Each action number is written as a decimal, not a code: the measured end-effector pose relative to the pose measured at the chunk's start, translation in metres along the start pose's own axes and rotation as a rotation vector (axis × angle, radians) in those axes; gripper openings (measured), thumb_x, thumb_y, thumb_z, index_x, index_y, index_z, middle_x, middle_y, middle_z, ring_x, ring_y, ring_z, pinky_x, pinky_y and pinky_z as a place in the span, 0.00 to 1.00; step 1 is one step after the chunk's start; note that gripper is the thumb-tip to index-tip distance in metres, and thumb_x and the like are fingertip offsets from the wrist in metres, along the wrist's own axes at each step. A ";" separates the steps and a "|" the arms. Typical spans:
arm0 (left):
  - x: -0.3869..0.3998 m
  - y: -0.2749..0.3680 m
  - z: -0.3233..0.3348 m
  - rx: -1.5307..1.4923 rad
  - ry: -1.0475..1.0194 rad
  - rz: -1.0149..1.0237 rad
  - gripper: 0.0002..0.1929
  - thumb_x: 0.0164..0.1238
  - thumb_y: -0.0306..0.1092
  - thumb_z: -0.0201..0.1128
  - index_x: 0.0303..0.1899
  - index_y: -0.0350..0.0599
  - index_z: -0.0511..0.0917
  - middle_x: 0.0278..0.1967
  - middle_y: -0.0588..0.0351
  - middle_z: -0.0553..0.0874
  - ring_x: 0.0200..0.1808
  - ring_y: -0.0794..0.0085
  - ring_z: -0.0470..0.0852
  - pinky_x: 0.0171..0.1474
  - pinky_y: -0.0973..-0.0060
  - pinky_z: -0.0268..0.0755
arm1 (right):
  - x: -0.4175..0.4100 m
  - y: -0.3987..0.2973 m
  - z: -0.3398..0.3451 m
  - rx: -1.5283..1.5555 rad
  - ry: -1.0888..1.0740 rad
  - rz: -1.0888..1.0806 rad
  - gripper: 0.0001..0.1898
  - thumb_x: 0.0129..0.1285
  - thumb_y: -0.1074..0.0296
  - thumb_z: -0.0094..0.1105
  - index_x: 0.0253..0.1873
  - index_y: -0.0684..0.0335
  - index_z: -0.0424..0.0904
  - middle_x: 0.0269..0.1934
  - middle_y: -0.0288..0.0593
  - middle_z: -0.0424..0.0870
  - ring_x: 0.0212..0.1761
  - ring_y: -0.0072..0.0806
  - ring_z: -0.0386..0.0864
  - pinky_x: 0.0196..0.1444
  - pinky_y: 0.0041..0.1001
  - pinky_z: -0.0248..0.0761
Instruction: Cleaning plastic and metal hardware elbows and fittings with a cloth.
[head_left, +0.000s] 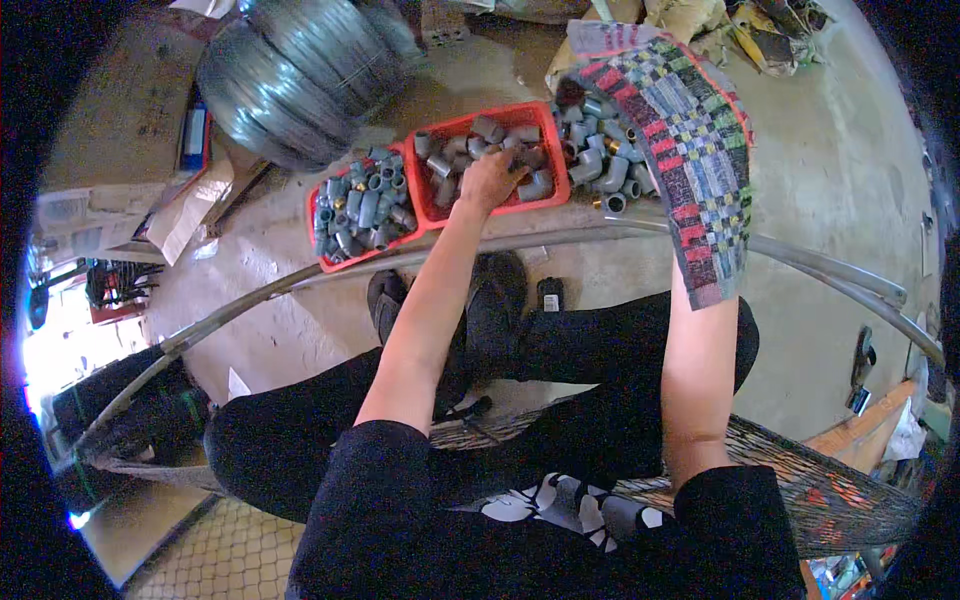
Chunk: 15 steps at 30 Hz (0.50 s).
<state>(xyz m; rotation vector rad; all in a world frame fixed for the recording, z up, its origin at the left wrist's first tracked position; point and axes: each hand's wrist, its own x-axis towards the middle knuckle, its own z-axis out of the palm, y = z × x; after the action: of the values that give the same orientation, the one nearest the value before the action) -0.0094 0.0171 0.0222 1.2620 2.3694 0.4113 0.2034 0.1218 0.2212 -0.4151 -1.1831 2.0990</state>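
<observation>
My left hand (491, 180) reaches into the middle red plastic basket (562, 161), its fingers among grey plastic pipe fittings (487, 129); whether it grips one cannot be told. A second red basket (319, 251), heaped with grey elbow fittings (367, 208) and a few brass-coloured pieces, touches it on the left. To the right, a loose pile of grey fittings (615, 174) lies on the floor. A checked woven cloth (701, 165) drapes over my right forearm and hides my right hand, above and beside that pile.
A large coil of metal wire (300, 75) stands behind the left basket. A curved metal tube (570, 236) crosses between the baskets and my feet. Netting (810, 480) lies beneath my legs. A small black object (550, 294) rests near my sandal (496, 300). Cardboard (120, 97) stands at left.
</observation>
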 end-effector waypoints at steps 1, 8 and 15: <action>0.004 -0.011 -0.001 0.011 0.005 -0.002 0.24 0.59 0.49 0.65 0.53 0.47 0.77 0.44 0.40 0.84 0.48 0.47 0.82 0.48 0.53 0.76 | 0.005 0.001 0.004 0.000 -0.011 0.000 0.24 0.71 0.62 0.50 0.68 0.60 0.63 0.60 0.43 0.73 0.54 0.25 0.73 0.57 0.27 0.68; -0.034 0.019 -0.091 -0.901 0.025 -0.019 0.15 0.70 0.41 0.59 0.47 0.37 0.78 0.43 0.49 0.84 0.45 0.64 0.83 0.50 0.66 0.75 | 0.019 0.014 -0.001 -0.067 -0.028 0.013 0.24 0.70 0.63 0.51 0.68 0.61 0.64 0.61 0.43 0.72 0.54 0.26 0.73 0.58 0.28 0.68; -0.123 0.057 -0.204 -1.823 0.110 0.113 0.14 0.75 0.40 0.52 0.50 0.41 0.74 0.41 0.50 0.84 0.42 0.61 0.85 0.48 0.65 0.77 | 0.001 0.032 0.042 -0.114 -0.193 0.016 0.23 0.69 0.64 0.51 0.67 0.61 0.65 0.61 0.42 0.72 0.54 0.26 0.73 0.59 0.29 0.69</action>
<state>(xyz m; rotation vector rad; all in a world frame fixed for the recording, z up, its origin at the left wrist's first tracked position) -0.0086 -0.0675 0.2517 0.3599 0.9717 1.9763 0.1662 0.0847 0.2172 -0.2793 -1.4193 2.1296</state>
